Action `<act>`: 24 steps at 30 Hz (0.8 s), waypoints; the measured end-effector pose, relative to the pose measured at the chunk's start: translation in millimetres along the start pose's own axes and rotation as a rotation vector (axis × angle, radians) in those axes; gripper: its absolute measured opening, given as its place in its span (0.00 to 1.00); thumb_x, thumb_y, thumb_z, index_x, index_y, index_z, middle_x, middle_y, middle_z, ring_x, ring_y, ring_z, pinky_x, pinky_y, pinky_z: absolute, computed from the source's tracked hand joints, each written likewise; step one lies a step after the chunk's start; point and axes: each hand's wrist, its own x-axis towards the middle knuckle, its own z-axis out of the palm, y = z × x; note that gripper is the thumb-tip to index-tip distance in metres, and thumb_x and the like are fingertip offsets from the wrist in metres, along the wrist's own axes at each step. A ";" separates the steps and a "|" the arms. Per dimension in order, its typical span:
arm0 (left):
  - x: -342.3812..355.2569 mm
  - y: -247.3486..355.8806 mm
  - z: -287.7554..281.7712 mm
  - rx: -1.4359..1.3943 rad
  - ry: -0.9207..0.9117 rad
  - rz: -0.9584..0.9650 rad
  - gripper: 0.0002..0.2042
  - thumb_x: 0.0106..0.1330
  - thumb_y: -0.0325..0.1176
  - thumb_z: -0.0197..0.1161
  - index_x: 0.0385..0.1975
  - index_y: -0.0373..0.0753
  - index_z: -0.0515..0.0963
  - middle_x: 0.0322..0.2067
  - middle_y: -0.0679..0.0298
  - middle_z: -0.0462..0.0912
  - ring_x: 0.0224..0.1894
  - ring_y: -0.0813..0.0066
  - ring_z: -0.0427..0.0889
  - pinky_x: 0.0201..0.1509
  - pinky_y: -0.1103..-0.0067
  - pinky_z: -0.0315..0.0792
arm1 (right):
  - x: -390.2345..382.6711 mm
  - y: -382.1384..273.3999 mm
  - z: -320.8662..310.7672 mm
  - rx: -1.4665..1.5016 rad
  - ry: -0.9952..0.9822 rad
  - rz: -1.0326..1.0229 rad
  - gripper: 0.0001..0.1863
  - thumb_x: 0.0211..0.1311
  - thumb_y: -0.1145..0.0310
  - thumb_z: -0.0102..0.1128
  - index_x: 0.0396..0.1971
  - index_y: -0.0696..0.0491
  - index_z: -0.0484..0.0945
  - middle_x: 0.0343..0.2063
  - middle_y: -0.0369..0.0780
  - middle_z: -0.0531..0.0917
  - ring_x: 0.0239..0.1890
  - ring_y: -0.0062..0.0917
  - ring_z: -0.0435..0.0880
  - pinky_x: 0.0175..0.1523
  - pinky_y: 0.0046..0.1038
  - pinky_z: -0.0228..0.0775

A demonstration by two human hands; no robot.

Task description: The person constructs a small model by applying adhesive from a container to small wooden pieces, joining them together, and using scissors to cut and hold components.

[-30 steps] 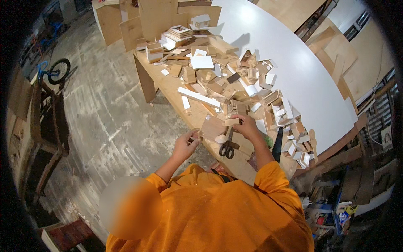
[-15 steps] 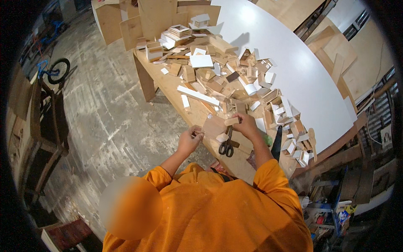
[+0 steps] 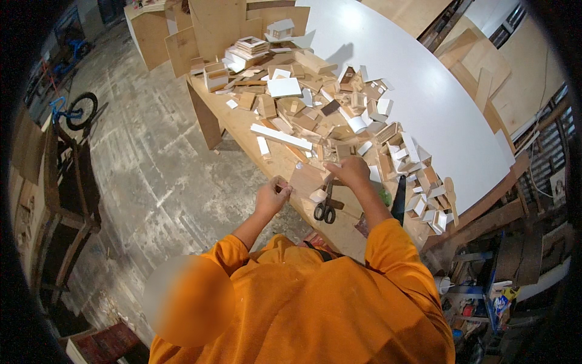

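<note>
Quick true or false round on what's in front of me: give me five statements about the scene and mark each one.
1. Scissors lie on the workbench. True.
2. The left hand is on the scissors' handles. False: it is by the left edge of the flat wooden board.
3. The right hand is nearer the scissors than the left hand is. True.
4. The bicycle wheel is at the picture's right. False: it is at the left.
5. Both sleeves are blue. False: they are orange.

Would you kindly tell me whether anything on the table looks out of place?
Only the clutter stands out: wood pieces lie jumbled and overlapping across the table, some tilted at odd angles. I see no clear spill or damage.
</note>
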 end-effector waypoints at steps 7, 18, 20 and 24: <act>7.3 -18.8 6.2 -0.026 0.034 0.087 0.08 0.59 0.34 0.65 0.29 0.37 0.75 0.18 0.63 0.81 0.20 0.73 0.79 0.27 0.78 0.71 | 4.5 -7.6 -1.0 -0.001 -0.032 0.062 0.37 0.48 0.34 0.61 0.32 0.60 0.83 0.33 0.52 0.83 0.39 0.44 0.83 0.46 0.40 0.74; 6.9 -13.7 3.2 -0.062 0.009 0.083 0.08 0.58 0.32 0.66 0.28 0.37 0.75 0.17 0.65 0.79 0.19 0.77 0.78 0.25 0.79 0.69 | 0.7 6.6 -16.8 0.307 -0.027 -0.296 0.19 0.42 0.65 0.66 0.38 0.51 0.84 0.35 0.49 0.84 0.40 0.45 0.82 0.48 0.36 0.74; 11.4 -25.0 5.7 -0.072 0.011 0.087 0.08 0.58 0.33 0.66 0.27 0.37 0.75 0.17 0.65 0.79 0.20 0.76 0.78 0.26 0.78 0.69 | -3.6 2.3 -19.0 0.315 0.030 -0.347 0.18 0.42 0.68 0.65 0.38 0.53 0.84 0.34 0.50 0.84 0.39 0.45 0.82 0.47 0.36 0.74; 11.9 -28.3 7.2 -0.139 0.001 0.080 0.08 0.57 0.33 0.66 0.27 0.37 0.75 0.18 0.64 0.79 0.21 0.75 0.78 0.26 0.78 0.69 | -4.1 0.7 -17.4 0.237 0.011 -0.358 0.18 0.42 0.69 0.66 0.39 0.54 0.83 0.35 0.50 0.83 0.39 0.44 0.82 0.47 0.38 0.74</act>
